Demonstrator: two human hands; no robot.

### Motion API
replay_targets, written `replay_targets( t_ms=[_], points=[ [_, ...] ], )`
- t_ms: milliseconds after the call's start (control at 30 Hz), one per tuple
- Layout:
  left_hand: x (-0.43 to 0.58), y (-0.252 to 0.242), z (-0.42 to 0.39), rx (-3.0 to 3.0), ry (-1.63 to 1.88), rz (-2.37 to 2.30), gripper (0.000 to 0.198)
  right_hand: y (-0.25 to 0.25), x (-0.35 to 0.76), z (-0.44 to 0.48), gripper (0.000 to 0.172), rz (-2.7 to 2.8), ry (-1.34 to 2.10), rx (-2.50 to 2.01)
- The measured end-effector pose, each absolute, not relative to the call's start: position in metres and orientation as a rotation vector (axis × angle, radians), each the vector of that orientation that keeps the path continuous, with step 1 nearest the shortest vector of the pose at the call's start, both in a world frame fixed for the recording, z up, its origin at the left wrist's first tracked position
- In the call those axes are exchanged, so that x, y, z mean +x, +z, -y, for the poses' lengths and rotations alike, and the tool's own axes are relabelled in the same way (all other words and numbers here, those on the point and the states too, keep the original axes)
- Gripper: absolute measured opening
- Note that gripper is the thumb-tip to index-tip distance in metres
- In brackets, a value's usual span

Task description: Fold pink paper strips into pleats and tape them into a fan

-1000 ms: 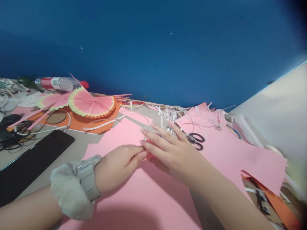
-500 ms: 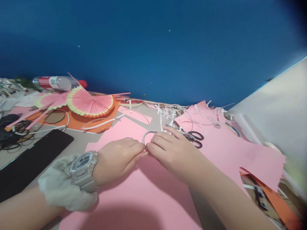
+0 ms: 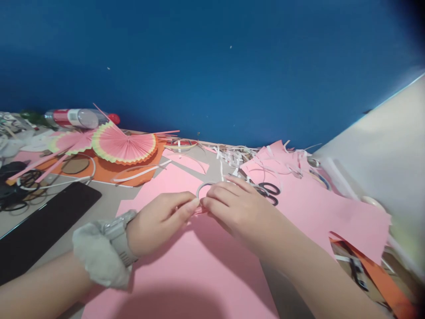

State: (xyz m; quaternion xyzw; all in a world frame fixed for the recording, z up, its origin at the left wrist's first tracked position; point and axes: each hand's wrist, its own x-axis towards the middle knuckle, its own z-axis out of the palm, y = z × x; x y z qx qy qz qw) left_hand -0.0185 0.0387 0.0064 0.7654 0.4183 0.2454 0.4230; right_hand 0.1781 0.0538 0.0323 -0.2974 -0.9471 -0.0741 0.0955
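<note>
Over a large pink paper sheet (image 3: pixel 195 261), my two hands meet fingertip to fingertip. My left hand (image 3: pixel 164 217), with a watch and a pale scrunchie at the wrist, pinches the left end of a small pleated pink paper (image 3: pixel 201 211). Its other end is held by my right hand (image 3: pixel 235 201), whose fingers cover most of it. A thin whitish curved strip (image 3: pixel 200 188) arcs just behind the fingertips, and what it joins is hidden. Black-handled scissors (image 3: pixel 271 189) lie beyond my right hand, partly covered by it.
Pink pleated fans (image 3: pixel 128 144) and a plastic bottle (image 3: pixel 75 118) lie back left on orange paper (image 3: pixel 139 175). A black phone (image 3: pixel 53 221) is at left. White paper strips (image 3: pixel 232 155), cut pink paper (image 3: pixel 318 204) and a utility knife (image 3: pixel 357 274) lie to the right. A blue wall (image 3: pixel 212 79) rises behind.
My left hand has turned, its wrist rolling so the watch face tips away, and its thumb now lies on top. More of the pleated paper's edge shows. My right hand has barely moved.
</note>
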Motion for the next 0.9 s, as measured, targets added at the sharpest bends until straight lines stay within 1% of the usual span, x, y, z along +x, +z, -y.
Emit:
replay_targets(
  t_ms=[100, 133, 167, 233, 267, 300, 400, 467, 567, 667, 800, 900],
  points=[
    [-0.014, 0.006, -0.039, 1.646, 0.597, -0.979, 0.029, 0.034, 0.180, -0.054, 0.020, 2.765, -0.239, -0.883],
    [-0.012, 0.006, -0.039, 1.576, 0.604, -0.964, 0.027, 0.035, 0.181, -0.054, 0.024, 2.719, -0.214, -0.903],
    [-0.012, 0.006, -0.039, 1.516, 0.623, -0.960, 0.024, 0.037, 0.182, -0.053, 0.037, 2.661, -0.154, -0.957],
    [-0.012, 0.005, -0.039, 1.420, 0.691, -0.980, 0.021, 0.041, 0.186, -0.053, 0.070, 2.491, 0.074, -1.169],
    [-0.012, 0.005, -0.039, 1.382, 0.729, -0.997, 0.019, 0.043, 0.189, -0.053, 0.077, 2.387, 0.242, -1.311],
    [-0.012, 0.005, -0.039, 1.348, 0.767, -1.015, 0.018, 0.045, 0.190, -0.054, 0.074, 2.286, 0.432, -1.428],
    [-0.014, 0.003, -0.039, 1.271, 0.887, -1.068, 0.020, 0.045, 0.193, -0.058, 0.037, 2.113, 0.963, -1.520],
    [-0.014, 0.001, -0.040, 1.234, 0.978, -1.102, 0.020, 0.043, 0.193, -0.061, 0.028, 2.059, 1.178, -1.459],
    [-0.014, 0.000, -0.042, 1.174, 1.081, -1.127, 0.019, 0.040, 0.190, -0.063, 0.024, 1.895, 1.356, -1.406],
    [-0.013, 0.001, -0.043, 1.107, 1.120, -1.089, 0.020, 0.038, 0.189, -0.062, 0.024, 1.773, 1.438, -1.375],
    [-0.013, 0.005, -0.043, 1.013, 1.131, -1.030, 0.015, 0.039, 0.191, -0.061, 0.021, 1.835, 1.404, -1.365],
    [-0.015, 0.006, -0.044, 0.948, 1.149, -1.033, 0.017, 0.042, 0.195, -0.061, 0.018, 1.995, 1.333, -1.408]
  ],
)
